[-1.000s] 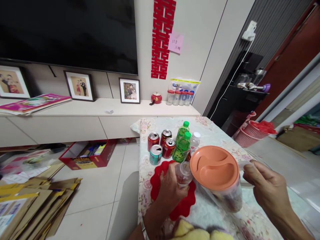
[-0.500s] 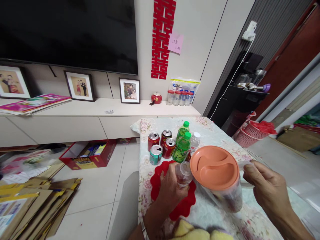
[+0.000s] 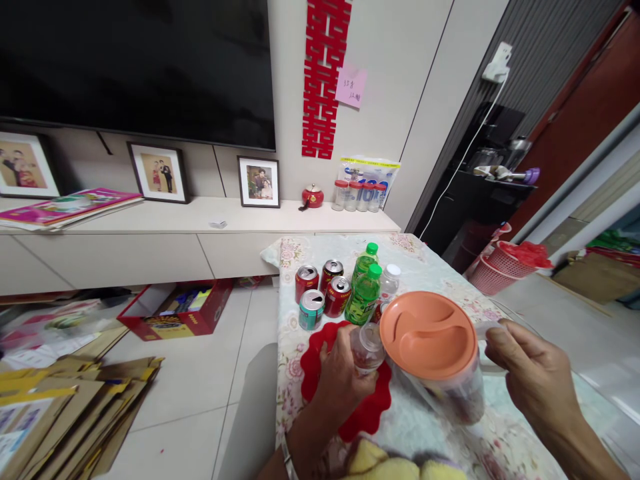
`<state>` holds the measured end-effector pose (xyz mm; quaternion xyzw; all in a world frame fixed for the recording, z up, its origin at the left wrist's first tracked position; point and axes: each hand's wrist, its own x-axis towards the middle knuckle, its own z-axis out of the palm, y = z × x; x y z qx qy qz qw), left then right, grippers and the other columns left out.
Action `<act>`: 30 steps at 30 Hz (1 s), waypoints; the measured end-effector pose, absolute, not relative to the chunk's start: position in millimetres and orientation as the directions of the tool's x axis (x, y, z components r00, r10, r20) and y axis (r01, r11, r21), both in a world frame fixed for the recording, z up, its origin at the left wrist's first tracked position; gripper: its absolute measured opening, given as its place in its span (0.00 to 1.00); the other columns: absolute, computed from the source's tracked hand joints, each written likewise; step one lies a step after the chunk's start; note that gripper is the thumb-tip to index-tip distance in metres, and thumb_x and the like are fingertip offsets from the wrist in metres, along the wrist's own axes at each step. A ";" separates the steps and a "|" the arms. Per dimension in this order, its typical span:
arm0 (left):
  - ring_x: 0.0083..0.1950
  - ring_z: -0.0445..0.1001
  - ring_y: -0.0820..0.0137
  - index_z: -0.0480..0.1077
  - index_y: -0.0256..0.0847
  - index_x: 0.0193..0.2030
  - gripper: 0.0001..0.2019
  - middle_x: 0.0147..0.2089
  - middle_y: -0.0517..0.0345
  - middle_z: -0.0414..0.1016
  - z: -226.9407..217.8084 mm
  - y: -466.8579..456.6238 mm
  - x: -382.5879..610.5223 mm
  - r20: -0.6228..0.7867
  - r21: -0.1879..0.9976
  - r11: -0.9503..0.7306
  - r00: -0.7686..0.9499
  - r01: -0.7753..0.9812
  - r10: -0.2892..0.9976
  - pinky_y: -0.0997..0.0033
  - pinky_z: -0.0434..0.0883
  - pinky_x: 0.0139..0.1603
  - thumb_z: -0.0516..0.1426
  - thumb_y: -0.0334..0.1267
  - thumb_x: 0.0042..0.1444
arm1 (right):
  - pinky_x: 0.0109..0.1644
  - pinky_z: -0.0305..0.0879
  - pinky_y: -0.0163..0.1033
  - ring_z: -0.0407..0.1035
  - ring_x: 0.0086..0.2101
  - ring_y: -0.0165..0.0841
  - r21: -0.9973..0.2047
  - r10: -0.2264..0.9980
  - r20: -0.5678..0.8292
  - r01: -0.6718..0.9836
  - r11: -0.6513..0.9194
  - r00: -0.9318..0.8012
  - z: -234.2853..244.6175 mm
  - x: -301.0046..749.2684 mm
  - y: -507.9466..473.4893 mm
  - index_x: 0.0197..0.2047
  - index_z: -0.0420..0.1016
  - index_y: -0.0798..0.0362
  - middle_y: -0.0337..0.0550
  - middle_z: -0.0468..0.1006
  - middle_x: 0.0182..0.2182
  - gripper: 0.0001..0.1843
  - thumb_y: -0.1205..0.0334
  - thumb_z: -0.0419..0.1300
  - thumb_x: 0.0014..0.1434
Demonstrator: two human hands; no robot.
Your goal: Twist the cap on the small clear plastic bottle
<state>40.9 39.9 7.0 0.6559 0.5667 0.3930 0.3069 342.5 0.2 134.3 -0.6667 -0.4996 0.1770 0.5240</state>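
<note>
My left hand (image 3: 340,377) is wrapped round a small clear plastic bottle (image 3: 367,347) with no cap, held upright over a red scalloped mat (image 3: 320,360). My right hand (image 3: 530,380) grips the clear handle of a transparent pitcher (image 3: 450,393) topped by an orange lid (image 3: 427,333). The pitcher leans toward the bottle, its lid edge touching the bottle's mouth. Reddish contents show through the pitcher's lower wall.
On the floral tablecloth (image 3: 430,267) behind stand several drink cans (image 3: 323,287), two green bottles (image 3: 365,283) and a white-capped bottle (image 3: 390,280). A low cabinet (image 3: 150,240) holds framed photos. Flattened cardboard (image 3: 65,400) and a red box (image 3: 180,313) lie on the floor at left.
</note>
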 end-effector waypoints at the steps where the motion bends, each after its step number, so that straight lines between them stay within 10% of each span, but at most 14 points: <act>1: 0.67 0.96 0.40 0.75 0.55 0.65 0.34 0.63 0.49 0.97 6.4 40.0 41.0 0.170 0.849 -0.172 0.049 0.499 0.984 0.31 0.85 0.77 0.70 0.38 0.49 | 0.41 0.55 0.44 0.57 0.34 0.35 -0.873 0.846 0.294 0.485 0.049 0.444 134.2 340.9 -0.3 0.28 0.70 0.47 0.36 0.62 0.29 0.46 0.14 0.78 0.66; 20: 0.67 0.96 0.29 0.73 0.53 0.64 0.33 0.61 0.41 0.97 1.5 41.6 43.9 0.192 0.886 -0.188 0.032 0.425 0.981 0.15 0.83 0.76 0.66 0.43 0.48 | 0.42 0.53 0.46 0.56 0.34 0.36 -0.867 0.829 0.314 0.496 0.052 0.463 137.2 329.5 -2.2 0.28 0.70 0.47 0.37 0.61 0.29 0.49 0.08 0.74 0.66; 30: 0.68 0.96 0.32 0.73 0.54 0.64 0.33 0.62 0.44 0.97 14.1 39.4 37.6 0.153 0.880 -0.169 0.071 0.445 0.986 0.24 0.84 0.76 0.68 0.41 0.49 | 0.41 0.55 0.44 0.57 0.34 0.35 -0.868 0.823 0.316 0.494 0.051 0.471 135.0 331.2 -1.6 0.28 0.71 0.47 0.36 0.62 0.29 0.47 0.11 0.76 0.67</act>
